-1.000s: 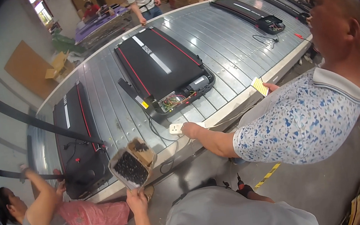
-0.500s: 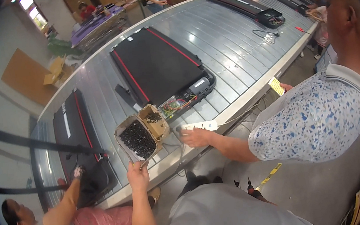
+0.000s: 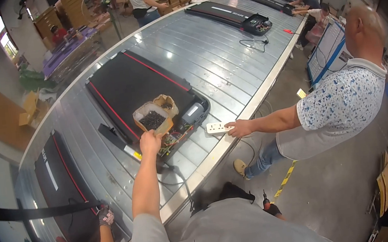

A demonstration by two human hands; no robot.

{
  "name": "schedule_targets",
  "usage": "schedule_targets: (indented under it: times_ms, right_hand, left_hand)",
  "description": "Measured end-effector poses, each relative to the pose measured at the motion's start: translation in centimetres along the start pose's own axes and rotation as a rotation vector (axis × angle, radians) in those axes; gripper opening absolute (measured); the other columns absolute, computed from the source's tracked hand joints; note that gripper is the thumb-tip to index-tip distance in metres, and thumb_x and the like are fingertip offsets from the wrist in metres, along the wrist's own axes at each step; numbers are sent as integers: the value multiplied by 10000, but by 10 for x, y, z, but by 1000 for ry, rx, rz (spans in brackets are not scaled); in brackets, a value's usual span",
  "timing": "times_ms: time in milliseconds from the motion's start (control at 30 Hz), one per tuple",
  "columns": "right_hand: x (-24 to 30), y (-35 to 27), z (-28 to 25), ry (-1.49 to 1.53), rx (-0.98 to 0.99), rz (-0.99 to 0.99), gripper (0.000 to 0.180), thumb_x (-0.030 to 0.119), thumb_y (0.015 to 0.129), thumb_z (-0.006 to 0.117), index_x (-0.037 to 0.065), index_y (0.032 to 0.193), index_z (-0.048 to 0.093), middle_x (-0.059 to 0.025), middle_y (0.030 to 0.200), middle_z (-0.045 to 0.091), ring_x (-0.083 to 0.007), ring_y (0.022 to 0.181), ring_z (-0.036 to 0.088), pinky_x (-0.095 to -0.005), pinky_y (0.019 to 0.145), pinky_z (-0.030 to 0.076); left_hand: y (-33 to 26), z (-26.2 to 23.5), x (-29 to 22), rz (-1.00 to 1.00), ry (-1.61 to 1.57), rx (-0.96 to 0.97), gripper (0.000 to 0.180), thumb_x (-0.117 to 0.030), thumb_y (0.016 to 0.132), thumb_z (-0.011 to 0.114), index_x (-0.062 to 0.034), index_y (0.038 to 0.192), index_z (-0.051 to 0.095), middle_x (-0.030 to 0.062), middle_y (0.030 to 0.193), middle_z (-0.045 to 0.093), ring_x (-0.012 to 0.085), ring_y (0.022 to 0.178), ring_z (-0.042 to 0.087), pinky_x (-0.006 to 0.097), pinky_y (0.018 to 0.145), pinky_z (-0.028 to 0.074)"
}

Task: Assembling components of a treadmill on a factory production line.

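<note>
My left hand (image 3: pixel 149 142), arm stretched forward, grips the near edge of an open cardboard box (image 3: pixel 169 125) with two compartments. Small dark screws (image 3: pixel 153 120) lie in its larger part, fewer in the smaller. The box is over the near end of a black treadmill (image 3: pixel 138 86) with red stripes, whose uncovered end shows coloured wires (image 3: pixel 167 146) and a grey motor cylinder (image 3: pixel 193 113). Low beside my body, my right hand (image 3: pixel 275 210), in a dark glove, is closed around a red and black power screwdriver (image 3: pixel 266 201), bit pointing up. Its fingers are partly hidden.
A co-worker's hand (image 3: pixel 240 128) touches a white power strip (image 3: pixel 218 127) at the metal-topped table's (image 3: pixel 227 77) edge. At left, another person's gloved hand (image 3: pixel 105 216) is on a second treadmill (image 3: pixel 59 175). A black cable (image 3: pixel 181 176) hangs over the near edge.
My left hand has carried the box forward, from beside the treadmill to over its end. The co-worker at right has stepped away, a hand still at the power strip. My view has shifted.
</note>
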State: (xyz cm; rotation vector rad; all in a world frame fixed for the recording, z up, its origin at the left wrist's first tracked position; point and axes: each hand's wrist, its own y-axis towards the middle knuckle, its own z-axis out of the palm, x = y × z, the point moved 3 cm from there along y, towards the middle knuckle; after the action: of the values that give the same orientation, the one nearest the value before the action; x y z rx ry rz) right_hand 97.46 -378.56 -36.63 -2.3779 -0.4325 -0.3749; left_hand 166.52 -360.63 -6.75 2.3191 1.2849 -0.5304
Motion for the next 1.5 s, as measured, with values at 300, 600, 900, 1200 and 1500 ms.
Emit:
schedule_targets:
  times_ms: [300, 600, 900, 1200, 1500]
  right_hand:
    - [95, 52, -59, 299, -52, 93, 557, 345, 712, 896, 53, 1079, 596, -142, 855, 719, -273, 724, 714, -433, 679, 585]
    - [329, 235, -257, -190, -139, -446, 720, 463, 769, 824, 79, 1286, 502, -255, 1127, 703, -462, 1010, 685, -533, 859, 559]
    - [516, 470, -340, -515, -177, -539, 657, 482, 824, 780, 137, 1312, 508, -225, 1070, 739, -455, 1002, 705, -553, 834, 565]
    - [570, 412, -220, 290, 593, -492, 444, 211, 940, 689, 36, 1336, 590, -94, 1049, 710, -202, 837, 713, -377, 661, 596]
    - [608, 381, -202, 184, 808, -407, 386, 150, 866, 698, 13, 1215, 608, -120, 909, 709, -195, 669, 688, -345, 510, 579]
  left_hand:
    - [60, 91, 18, 69, -476, -492, 529, -26, 921, 656, 2, 1437, 543, 277, 1366, 605, 438, 1262, 587, 462, 1074, 473]
    - [-221, 178, 60, 742, 455, 810, 154, -246, 862, 649, -112, 837, 721, 92, 973, 666, 289, 1054, 643, 441, 953, 505]
    - [-201, 86, 195, -312, 608, 843, 420, -220, 920, 606, -107, 1319, 672, 107, 1340, 677, 335, 1245, 633, 440, 1053, 522]
    - [-173, 87, 91, -715, 565, 34, 384, -238, 899, 629, -125, 1262, 686, 143, 1124, 708, 341, 1086, 665, 437, 941, 545]
    - [9, 157, -117, -26, 234, 121, 459, -176, 856, 708, -174, 1314, 677, 55, 1293, 606, 287, 1133, 602, 424, 947, 509]
